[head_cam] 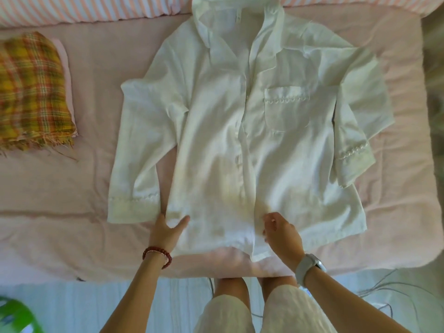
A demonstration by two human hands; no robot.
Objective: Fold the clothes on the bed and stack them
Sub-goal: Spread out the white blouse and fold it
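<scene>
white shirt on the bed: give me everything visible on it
The white shirt lies spread front-up on the pink bed cover, collar away from the person, hem nearest. It looks like thin, slightly wrinkled woven fabric, with a button placket, a chest pocket with scalloped trim, and short sleeves with matching trim at the cuffs. Not yet folded. The left hand rests on the hem's corner, fingers spread; the right hand pinches the hem near the placket.

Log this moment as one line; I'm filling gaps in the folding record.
stage: smoothing hem | shirt: spread flat, unfolded | left hand: open on hem | right hand: pinching hem | plaid cloth: folded, far left
</scene>
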